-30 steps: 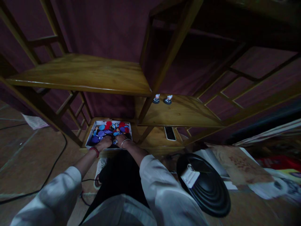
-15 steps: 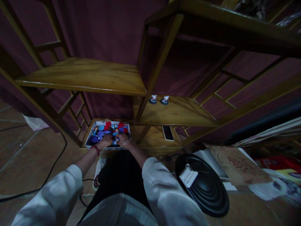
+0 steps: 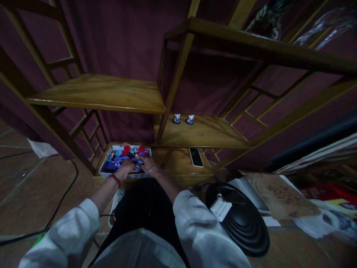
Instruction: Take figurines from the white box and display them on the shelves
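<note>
A shallow white box [image 3: 102, 170] stands on the low left shelf board, filled with small figurines [image 3: 118, 153] that have round red, blue and purple bases. Both hands are inside it near the front. My right hand [image 3: 147, 164] is closed, its fingertips on a small blue figurine [image 3: 138, 165]. Beside it, my left hand [image 3: 126, 168] reaches down among the pieces with its fingers bent. Those fingertips are hidden, so what they touch does not show. Two similar figurines, a left one [image 3: 176, 119] and a right one [image 3: 190, 120], stand upright on the middle shelf.
A phone [image 3: 196, 157] lies on the low board to the right. The wooden shelf frame [image 3: 174, 85] rises in front, with a higher left board [image 3: 97, 93]. A round black ridged object [image 3: 245, 223] with a white tag stands at the right. A cable [image 3: 65, 197] crosses the tiled floor.
The view has shifted slightly, so the shelf's upper right shows lower and further left. Both hands stay in the box; the right hand has lifted slightly, with the blue figurine showing more at its fingertips.
</note>
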Motion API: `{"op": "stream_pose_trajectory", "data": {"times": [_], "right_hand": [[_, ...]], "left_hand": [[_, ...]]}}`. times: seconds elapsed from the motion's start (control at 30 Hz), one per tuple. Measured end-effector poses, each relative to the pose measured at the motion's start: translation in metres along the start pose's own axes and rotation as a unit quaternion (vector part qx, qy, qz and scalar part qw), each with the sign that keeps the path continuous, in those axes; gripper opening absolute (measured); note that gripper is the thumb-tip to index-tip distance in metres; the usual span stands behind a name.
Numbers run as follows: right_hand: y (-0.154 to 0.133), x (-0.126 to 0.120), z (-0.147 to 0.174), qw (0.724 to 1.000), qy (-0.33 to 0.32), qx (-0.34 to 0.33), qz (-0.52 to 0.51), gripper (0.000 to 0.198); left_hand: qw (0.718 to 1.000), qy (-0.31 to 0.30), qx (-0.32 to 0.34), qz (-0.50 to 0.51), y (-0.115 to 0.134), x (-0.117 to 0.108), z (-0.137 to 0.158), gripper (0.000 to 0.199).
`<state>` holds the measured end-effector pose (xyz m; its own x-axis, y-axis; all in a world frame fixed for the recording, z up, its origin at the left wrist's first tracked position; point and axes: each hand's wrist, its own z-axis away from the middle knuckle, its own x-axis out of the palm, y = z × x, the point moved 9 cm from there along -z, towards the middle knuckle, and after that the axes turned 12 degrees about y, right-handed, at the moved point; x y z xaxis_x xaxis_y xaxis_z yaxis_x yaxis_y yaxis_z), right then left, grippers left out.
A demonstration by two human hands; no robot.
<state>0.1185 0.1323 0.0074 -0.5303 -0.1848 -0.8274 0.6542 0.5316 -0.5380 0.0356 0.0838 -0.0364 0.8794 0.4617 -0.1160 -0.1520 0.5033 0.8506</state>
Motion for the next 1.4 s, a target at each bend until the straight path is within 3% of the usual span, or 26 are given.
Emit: {"op": "stream_pose_trajectory", "data": {"times": [0.33,0.6,0.97,1.4], "right_hand": [[-0.004,-0.026,0.017,0.999,0.018,0.002,0.027,0.033],[0.008,-0.044,0.035,0.998,0.051,0.024,-0.034,0.037],[0.019,-0.072,0.06,0.995,0.074,0.027,-0.058,0.037],[0.026,-0.113,0.087,0.984,0.131,0.023,-0.115,0.027]], "left_hand": [[0.999,0.006,0.002,0.049,0.003,0.012,0.022,0.027],[0.991,0.01,0.0,0.133,0.007,0.021,0.046,0.023],[0.984,-0.057,-0.006,0.17,0.007,0.049,0.07,0.022],[0.975,-0.108,0.062,0.183,0.014,0.076,0.086,0.03]]}}
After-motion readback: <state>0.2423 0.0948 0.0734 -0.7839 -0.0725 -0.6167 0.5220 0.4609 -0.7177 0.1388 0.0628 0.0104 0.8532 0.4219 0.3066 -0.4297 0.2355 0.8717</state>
